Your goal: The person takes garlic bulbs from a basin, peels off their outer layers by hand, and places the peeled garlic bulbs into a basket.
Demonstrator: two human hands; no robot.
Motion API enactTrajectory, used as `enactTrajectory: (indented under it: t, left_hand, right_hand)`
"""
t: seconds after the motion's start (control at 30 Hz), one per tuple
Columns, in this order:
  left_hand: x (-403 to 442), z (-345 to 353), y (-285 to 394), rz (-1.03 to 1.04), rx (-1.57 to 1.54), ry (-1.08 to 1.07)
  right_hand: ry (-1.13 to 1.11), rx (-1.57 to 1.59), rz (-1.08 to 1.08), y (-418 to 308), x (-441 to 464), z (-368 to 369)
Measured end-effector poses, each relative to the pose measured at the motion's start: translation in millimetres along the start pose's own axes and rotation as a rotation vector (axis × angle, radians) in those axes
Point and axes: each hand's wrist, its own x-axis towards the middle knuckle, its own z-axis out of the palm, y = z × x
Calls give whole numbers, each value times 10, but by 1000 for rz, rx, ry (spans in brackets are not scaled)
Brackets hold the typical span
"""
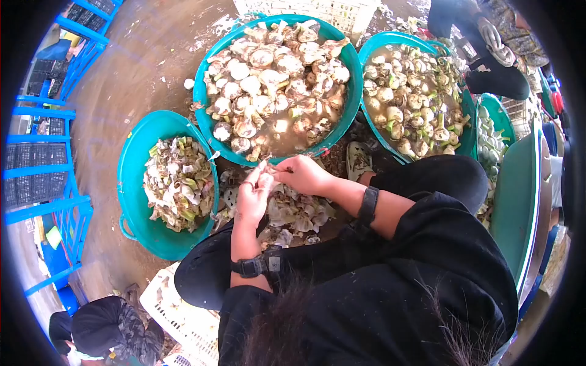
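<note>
**Wet brown floor point(122, 79) beneath tubs of bulbs and peelings**

Nearest is the seated person's black top point(378, 293), with dark-clad legs bent to either side. Straps circle both forearms: one point(249, 267) on the left, another point(368, 206) on the right. Beside the left knee sits a pale slatted crate point(186, 314).

Ahead, the left hand point(255, 189) and right hand point(303, 174) come together, fingers bent inward and fingertips meeting. What lies between them is too small to make out, so I cannot tell whether either hand grips anything. Below them, papery skins point(299, 210) lie heaped on the ground.

Just beyond the fingertips stands a large teal tub point(200, 100), where pale, soil-stained bulbs point(262, 58) crowd above murky water. To its left, a smaller tub point(131, 165) holds peelings point(183, 183); to its right, another tub point(468, 125) holds more bulbs in cloudy water.

Farther off are a white crate point(345, 15), another person's gloved hand point(502, 52) and a blue metal frame point(39, 171).
</note>
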Motion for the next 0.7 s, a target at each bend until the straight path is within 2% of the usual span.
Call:
enactTrajectory:
  t: [0.07, 0.1, 0.17, 0.2, 0.23, 0.27, 0.3, 0.33, 0.37, 0.4, 0.43, 0.47, 0.5, 0.53, 0.57, 0.6, 0.63, 0.7]
  left_hand:
    - [-71, 38, 31, 303, 130, -77]
    - [-56, 80, 77, 322, 134, -78]
    - [-110, 79, 140, 769, 728, 33]
    - [-98, 146, 139, 771, 583, 73]
    - [-111, 201, 124, 769, 582, 74]
    - [-147, 241, 109, 649, 513, 183]
    - [-161, 276, 132, 532, 440, 289]
    - [-23, 270, 26, 529, 88, 343]
    - [29, 224, -94, 374, -210, 396]
    - [17, 206, -66, 254, -469, 402]
    - [2, 168, -39, 129, -724, 401]
    - [15, 85, -69, 126, -725, 408]
    - [44, -32, -130, 7, -850, 386]
    - [48, -86, -132, -112, -977, 362]
    - [54, -113, -141, -164, -989, 436]
    - [53, -146, -173, -155, -989, 432]
    - [56, -169, -181, -144, -988, 424]
    - [16, -199, -181, -140, -943, 409]
  right_hand:
    - [61, -174, -21, 70, 62, -7]
    - [26, 125, 294, -154, 27, -89]
    - [-79, 464, 383, 18, 88, -118]
    - [-82, 464, 377, -40, 95, -99]
    - [-50, 629, 367, -99, 66, -64]
    - [-19, 800, 362, -123, 27, -13]
    - [-19, 802, 367, -73, 6, 2]
    - [-82, 858, 215, -6, -14, -7]
    - [-148, 909, 59, 53, -36, -23]
    - [-177, 775, -7, -14, -137, -63]
    - [-182, 774, -5, -55, -200, -144]
    - [-149, 721, -63, -77, -266, -229]
    - [-118, 669, -119, -119, -324, -304]
    - [-115, 823, -261, -250, -367, -395]
    - [-111, 976, -405, -340, -369, -499]
    - [-122, 1046, -450, -316, -330, -627]
    - [2, 1084, -334, -428, -370, -697]
    - [-314, 149, -197, -546, -353, -872]
